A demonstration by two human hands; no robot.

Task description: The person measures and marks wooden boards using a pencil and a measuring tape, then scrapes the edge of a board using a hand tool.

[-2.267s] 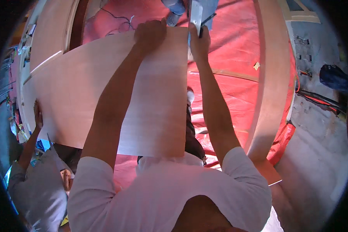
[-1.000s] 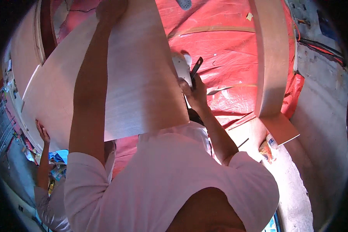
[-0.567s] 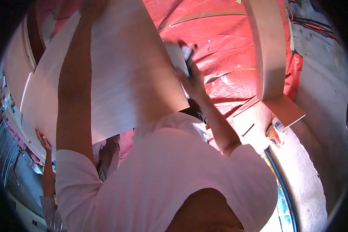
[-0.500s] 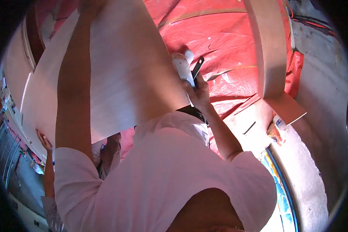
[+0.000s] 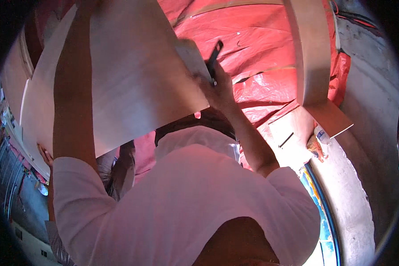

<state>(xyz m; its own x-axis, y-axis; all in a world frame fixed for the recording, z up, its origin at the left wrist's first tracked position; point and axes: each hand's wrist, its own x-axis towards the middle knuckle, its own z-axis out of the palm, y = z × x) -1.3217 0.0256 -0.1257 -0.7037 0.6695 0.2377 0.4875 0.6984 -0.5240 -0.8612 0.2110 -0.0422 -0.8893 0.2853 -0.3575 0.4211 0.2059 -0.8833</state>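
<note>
A large pale flat board (image 5: 133,84) stands tilted in front of me. My left arm reaches over it, and my left hand (image 5: 87,4) is at its far edge by the top of the picture; its fingers are dark and cut off. At the board's right edge, my right hand (image 5: 215,91) is closed around a tool with a black handle (image 5: 214,56), whose end sticks up from the fist. A pale grey flat piece (image 5: 190,53) lies against the board just beyond this hand, blurred; I cannot tell whether it belongs to the tool.
Another person's hand (image 5: 44,154) rests on the board's left side. Red plastic sheeting (image 5: 257,48) covers the ground beyond. A long bent panel (image 5: 312,57) stands at the right, above a small board (image 5: 330,117) and a crumpled packet (image 5: 315,148). Cables (image 5: 359,18) run at the far right.
My right hand has moved up and left along the board's edge with the black-handled tool. The white piece seen beside it has shifted onto the board. The board and left arm have moved slightly left.
</note>
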